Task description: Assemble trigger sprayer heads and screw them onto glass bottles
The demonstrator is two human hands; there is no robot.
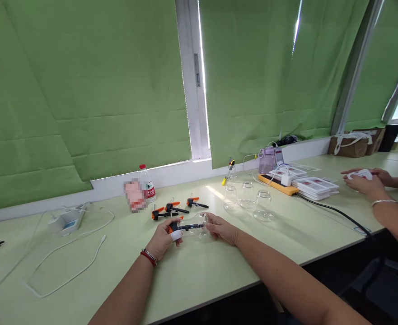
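Jar (196, 234) on its side | my left hand (162, 238) grips orange-black tool (173, 227), right hand (222, 229) grips glass end | slack fingers could let smooth glass slip toward 3 nearby tools (169, 207)

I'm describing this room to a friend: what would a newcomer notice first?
Probably the green window coverings filling the background above the table. Then the left hand and right hand at lower centre, holding a clear jar and an orange-and-black piece. Beyond them, three similar pieces lie left of three clear jars.
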